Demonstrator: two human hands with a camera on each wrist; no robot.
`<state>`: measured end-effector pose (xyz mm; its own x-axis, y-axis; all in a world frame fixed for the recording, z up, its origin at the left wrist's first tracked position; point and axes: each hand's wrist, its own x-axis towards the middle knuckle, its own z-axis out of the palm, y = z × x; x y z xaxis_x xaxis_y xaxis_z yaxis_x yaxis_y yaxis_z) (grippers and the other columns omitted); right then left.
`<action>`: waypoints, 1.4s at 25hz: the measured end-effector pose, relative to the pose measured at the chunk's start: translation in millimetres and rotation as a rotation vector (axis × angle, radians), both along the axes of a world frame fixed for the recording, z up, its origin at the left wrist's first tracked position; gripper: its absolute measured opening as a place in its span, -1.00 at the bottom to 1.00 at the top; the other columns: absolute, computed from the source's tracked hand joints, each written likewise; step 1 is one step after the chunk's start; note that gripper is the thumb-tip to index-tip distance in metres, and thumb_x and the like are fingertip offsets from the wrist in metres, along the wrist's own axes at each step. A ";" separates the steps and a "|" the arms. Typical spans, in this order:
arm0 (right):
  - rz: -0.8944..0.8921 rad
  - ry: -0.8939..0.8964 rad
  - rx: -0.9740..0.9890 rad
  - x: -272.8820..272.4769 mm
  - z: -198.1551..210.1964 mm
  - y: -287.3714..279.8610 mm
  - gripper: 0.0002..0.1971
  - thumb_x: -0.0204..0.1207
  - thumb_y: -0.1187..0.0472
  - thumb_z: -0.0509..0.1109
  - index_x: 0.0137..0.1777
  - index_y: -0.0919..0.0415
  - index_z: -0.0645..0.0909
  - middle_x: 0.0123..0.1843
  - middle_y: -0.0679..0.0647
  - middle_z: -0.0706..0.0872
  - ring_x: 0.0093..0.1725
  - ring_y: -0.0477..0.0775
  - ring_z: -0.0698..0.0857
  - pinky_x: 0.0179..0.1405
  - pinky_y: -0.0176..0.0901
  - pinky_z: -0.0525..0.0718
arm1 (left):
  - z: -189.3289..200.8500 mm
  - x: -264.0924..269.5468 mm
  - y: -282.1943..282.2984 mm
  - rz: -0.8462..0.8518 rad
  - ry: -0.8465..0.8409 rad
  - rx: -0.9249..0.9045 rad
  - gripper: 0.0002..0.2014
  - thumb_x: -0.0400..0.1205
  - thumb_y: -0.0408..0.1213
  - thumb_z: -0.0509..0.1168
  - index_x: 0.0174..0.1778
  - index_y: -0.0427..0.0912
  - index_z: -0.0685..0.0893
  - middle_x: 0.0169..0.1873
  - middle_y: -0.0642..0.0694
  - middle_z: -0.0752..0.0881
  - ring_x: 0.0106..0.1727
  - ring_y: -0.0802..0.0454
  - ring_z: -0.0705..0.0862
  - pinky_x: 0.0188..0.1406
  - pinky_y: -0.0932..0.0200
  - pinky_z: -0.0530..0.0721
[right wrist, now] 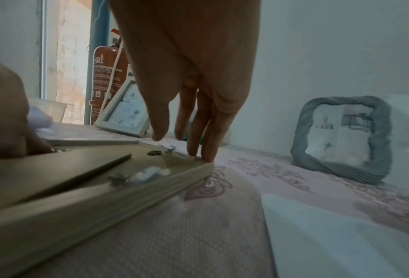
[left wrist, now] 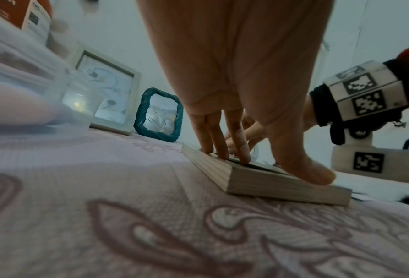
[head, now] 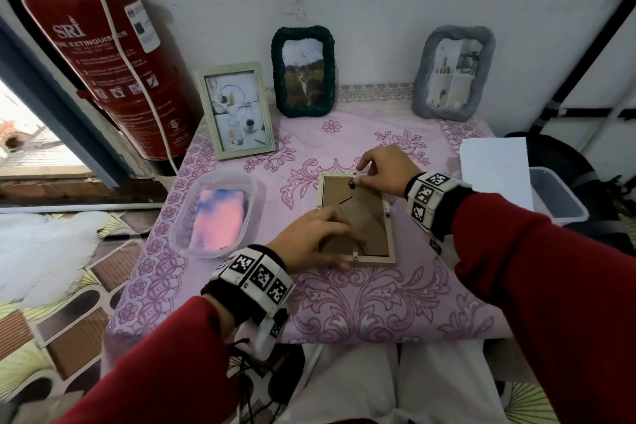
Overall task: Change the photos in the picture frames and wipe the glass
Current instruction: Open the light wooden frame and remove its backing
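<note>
A light wooden picture frame (head: 364, 217) lies face down on the pink floral tablecloth (head: 344, 293), its brown backing board up. My left hand (head: 330, 241) presses on its near left part: straight fingers (left wrist: 236, 150) on the backing's edge and the thumb on the near rail of the frame (left wrist: 282, 186). My right hand (head: 378, 169) is at the far right corner. There, two fingertips (right wrist: 205, 156) touch the frame (right wrist: 103, 188) beside a small black clip (right wrist: 154, 152). The thumb hangs free above the backing.
A clear tub (head: 179, 217) with a pink and blue cloth (head: 220, 217) sits left of the frame. Three frames stand at the back: white (head: 237, 110), green (head: 303, 70), grey (head: 454, 72). A white sheet (head: 495, 169) and a clear box (head: 557, 196) are right. A fire extinguisher (head: 103, 45) is far left.
</note>
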<state>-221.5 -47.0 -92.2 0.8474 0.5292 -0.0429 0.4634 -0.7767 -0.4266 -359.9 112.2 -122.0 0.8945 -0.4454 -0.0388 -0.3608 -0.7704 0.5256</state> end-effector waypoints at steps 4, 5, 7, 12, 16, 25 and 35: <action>-0.031 -0.050 -0.078 6.0 2.4 9.5 -0.62 0.37 -0.06 0.52 0.04 0.22 0.72 0.04 0.16 0.78 0.09 0.15 0.71 0.07 -0.12 0.61 | -1.0 -2.8 -1.4 0.014 -0.027 0.019 -0.59 0.42 -0.03 0.48 0.20 0.04 0.69 0.19 -0.06 0.54 0.25 0.03 0.49 0.22 0.30 0.34; -0.045 -0.049 -0.090 7.7 2.3 10.0 -0.63 0.36 -0.06 0.53 0.02 0.20 0.74 0.03 0.14 0.78 0.07 0.13 0.72 0.04 -0.12 0.63 | -1.4 -3.6 -2.0 0.024 -0.028 0.009 -0.59 0.42 -0.04 0.48 0.19 0.02 0.70 0.19 -0.06 0.55 0.24 0.04 0.50 0.19 0.33 0.34; -0.055 -0.033 -0.111 9.6 3.1 10.8 -0.66 0.33 -0.05 0.55 -0.01 0.17 0.76 0.00 0.13 0.79 0.03 0.12 0.73 -0.02 -0.15 0.64 | -1.4 -4.0 -2.1 0.042 -0.026 -0.009 -0.62 0.40 -0.05 0.50 0.13 -0.01 0.72 0.18 -0.04 0.56 0.23 0.04 0.51 0.14 0.38 0.34; -0.011 0.008 -0.148 16.2 5.2 12.6 -0.68 0.29 0.07 0.61 0.02 0.17 0.78 -0.01 0.18 0.80 0.03 0.15 0.73 -0.10 -0.26 0.50 | 0.9 -2.9 -1.7 0.089 0.012 -0.017 -0.68 0.36 -0.10 0.55 -0.01 -0.10 0.76 0.21 -0.06 0.57 0.26 0.04 0.53 0.11 0.34 0.37; 0.003 0.017 -0.159 20.9 4.4 13.2 -0.75 0.29 0.17 0.62 -0.03 0.19 0.79 -0.01 0.20 0.80 0.01 0.15 0.73 -0.12 -0.29 0.46 | 2.4 -1.9 -6.0 0.071 0.031 0.027 -0.72 0.35 -0.20 0.55 -0.09 -0.21 0.74 0.20 -0.11 0.57 0.22 -0.03 0.54 0.10 0.27 0.41; 0.032 0.005 -0.169 22.6 5.5 10.2 -0.79 0.36 0.24 0.56 0.00 0.18 0.78 0.01 0.18 0.80 0.07 0.14 0.71 -0.07 -0.30 0.44 | -1.5 -3.4 -5.8 0.125 0.067 -0.022 -0.84 0.35 -0.27 0.55 -0.22 -0.21 0.76 0.20 -0.09 0.57 0.18 0.02 0.54 -0.08 0.41 0.35; 0.014 -0.039 -0.152 22.2 0.3 15.8 -0.82 0.32 0.38 0.55 -0.06 0.23 0.80 -0.05 0.22 0.82 0.02 0.19 0.76 0.14 -0.04 0.69 | -1.0 -4.6 -8.8 0.151 0.097 -0.052 -0.85 0.37 -0.29 0.54 -0.23 -0.26 0.77 0.20 -0.09 0.58 0.20 0.01 0.55 0.07 0.24 0.49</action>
